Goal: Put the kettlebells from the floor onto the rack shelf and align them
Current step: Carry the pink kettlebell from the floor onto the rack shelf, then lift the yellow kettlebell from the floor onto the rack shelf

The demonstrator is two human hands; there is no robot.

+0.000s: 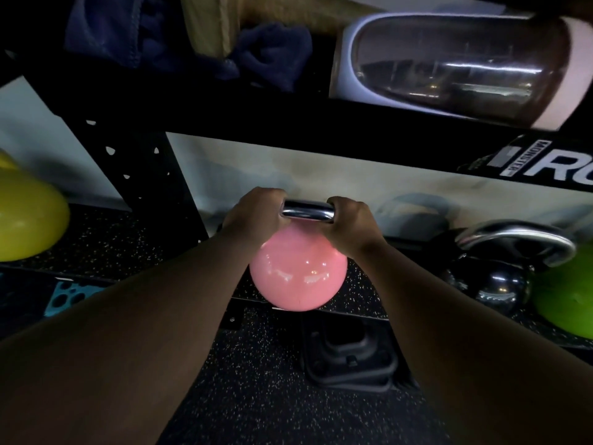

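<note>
A pink kettlebell (298, 277) with a chrome handle sits in the middle of the view, its base at the front edge of the low rack shelf (362, 284). My left hand (253, 216) is wrapped around the left end of the handle. At the right end of the same handle my right hand (349, 223) grips it. Whether the bell rests on the shelf or hangs just above it, I cannot tell. A black kettlebell (491, 281) and a green kettlebell (564, 300) stand on the shelf to the right.
A yellow kettlebell (25, 220) stands at the far left beyond the black rack upright (150, 175). The upper shelf beam (321, 120) crosses overhead, carrying a pale cylinder (449, 65) and dark cloth (269, 53). A black rack foot (349, 354) lies on the speckled floor below.
</note>
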